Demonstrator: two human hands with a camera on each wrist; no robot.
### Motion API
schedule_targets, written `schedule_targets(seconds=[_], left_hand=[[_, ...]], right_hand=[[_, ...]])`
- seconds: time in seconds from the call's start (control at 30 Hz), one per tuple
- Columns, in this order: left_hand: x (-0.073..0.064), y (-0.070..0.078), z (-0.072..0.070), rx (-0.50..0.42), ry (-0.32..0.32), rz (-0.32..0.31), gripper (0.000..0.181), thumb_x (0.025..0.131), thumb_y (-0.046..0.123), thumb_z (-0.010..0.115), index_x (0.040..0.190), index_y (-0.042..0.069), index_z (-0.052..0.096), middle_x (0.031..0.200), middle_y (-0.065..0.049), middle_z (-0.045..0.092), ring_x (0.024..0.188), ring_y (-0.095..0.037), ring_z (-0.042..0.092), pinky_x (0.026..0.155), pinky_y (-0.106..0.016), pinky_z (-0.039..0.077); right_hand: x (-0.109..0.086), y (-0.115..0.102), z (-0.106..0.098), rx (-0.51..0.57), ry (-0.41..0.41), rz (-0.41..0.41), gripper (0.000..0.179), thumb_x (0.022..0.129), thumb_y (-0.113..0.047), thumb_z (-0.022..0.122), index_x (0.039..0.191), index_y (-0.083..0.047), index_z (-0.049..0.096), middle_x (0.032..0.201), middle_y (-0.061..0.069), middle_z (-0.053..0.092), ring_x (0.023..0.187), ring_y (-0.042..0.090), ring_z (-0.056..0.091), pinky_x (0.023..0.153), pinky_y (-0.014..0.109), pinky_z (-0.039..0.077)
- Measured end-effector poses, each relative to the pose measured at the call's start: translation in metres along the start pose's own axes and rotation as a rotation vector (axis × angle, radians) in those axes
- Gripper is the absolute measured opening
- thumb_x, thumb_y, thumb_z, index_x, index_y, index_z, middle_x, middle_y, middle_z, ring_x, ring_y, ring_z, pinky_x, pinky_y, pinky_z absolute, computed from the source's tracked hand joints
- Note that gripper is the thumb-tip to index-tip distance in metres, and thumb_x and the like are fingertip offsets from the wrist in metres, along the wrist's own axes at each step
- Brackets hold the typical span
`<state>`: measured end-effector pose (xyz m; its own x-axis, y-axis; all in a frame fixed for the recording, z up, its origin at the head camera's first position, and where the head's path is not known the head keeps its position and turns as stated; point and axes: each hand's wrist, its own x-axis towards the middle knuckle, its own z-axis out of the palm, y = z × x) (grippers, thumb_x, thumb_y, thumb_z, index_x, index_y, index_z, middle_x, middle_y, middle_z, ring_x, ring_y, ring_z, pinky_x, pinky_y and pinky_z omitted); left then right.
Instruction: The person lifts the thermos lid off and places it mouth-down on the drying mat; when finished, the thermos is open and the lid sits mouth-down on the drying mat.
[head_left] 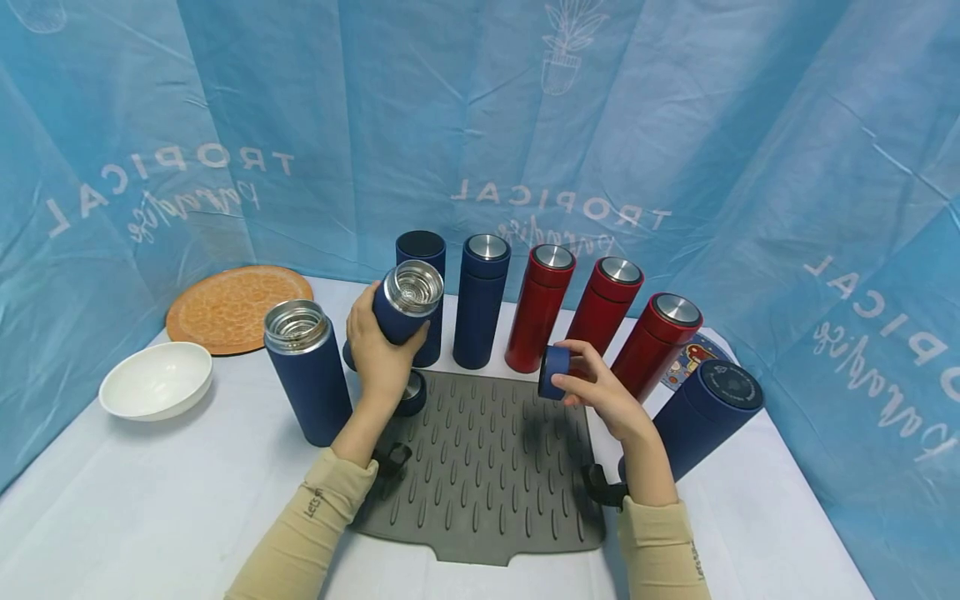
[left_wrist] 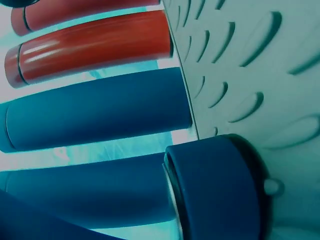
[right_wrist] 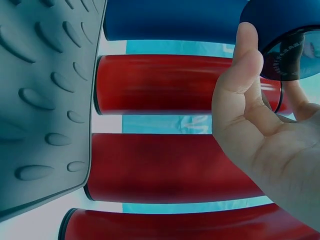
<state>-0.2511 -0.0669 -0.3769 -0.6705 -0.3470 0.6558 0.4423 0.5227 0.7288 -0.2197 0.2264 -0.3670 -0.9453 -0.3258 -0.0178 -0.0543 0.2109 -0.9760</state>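
Note:
My left hand point(head_left: 381, 354) grips a dark blue thermos point(head_left: 396, 310), which is tilted, its steel mouth uncovered. In my right hand point(head_left: 603, 387), thumb and fingers pinch a blue lid point(head_left: 555, 372) held on its side above the grey mat point(head_left: 480, 475). The right wrist view shows that lid point(right_wrist: 280, 20) with its shiny dark end outward. Another blue lid point(head_left: 410, 398) sits at the mat's back left corner, below the left hand; it looms large as a blue lid point(left_wrist: 215, 190) in the left wrist view. Left of the left hand stands a wider blue thermos point(head_left: 309, 387) with an uncovered mouth.
Behind the mat stand two capped blue thermoses, one black-topped point(head_left: 422, 250) and one silver-topped point(head_left: 480, 312), then red thermoses point(head_left: 538, 317) curving rightward. A wide blue thermos point(head_left: 697, 421) stands beside the right forearm. At the left are a white bowl point(head_left: 153, 413) and an orange round mat point(head_left: 232, 312).

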Motion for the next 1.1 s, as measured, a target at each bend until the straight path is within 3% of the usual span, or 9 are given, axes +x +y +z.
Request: schedule_targets(seconds=[0.3,0.7,1.1], left_hand=[[0.003,-0.015,0.002,-0.083,0.047,-0.223,0.080,0.075,0.018,0.077,0.139,0.014,0.029,0.139,-0.013,0.036,0.129,-0.028,0.033,0.102,-0.052,0.026],[0.010,-0.023,0.006,-0.141,0.106,-0.385,0.082,0.077,0.018,0.075,0.140,0.017,0.023,0.142,-0.010,0.034,0.128,-0.026,0.036,0.102,-0.046,0.029],[0.015,-0.027,0.010,-0.177,0.171,-0.424,0.081,0.078,0.017,0.074,0.141,0.018,0.023,0.141,-0.010,0.036,0.127,-0.025,0.038,0.103,-0.045,0.029]], right_hand=[[0.001,0.001,0.001,-0.008,-0.004,0.007,0.057,0.088,-0.019,0.055,0.137,-0.010,0.028,0.129,0.021,0.036,0.105,0.027,0.043,0.080,0.038,0.048],[0.001,0.002,0.003,-0.023,-0.009,0.006,0.058,0.088,-0.019,0.056,0.137,-0.009,0.028,0.129,0.021,0.036,0.104,0.026,0.043,0.077,0.032,0.048],[0.001,-0.001,0.004,-0.035,-0.018,0.000,0.057,0.088,-0.019,0.056,0.137,-0.010,0.028,0.128,0.021,0.036,0.103,0.026,0.044,0.076,0.030,0.048]])
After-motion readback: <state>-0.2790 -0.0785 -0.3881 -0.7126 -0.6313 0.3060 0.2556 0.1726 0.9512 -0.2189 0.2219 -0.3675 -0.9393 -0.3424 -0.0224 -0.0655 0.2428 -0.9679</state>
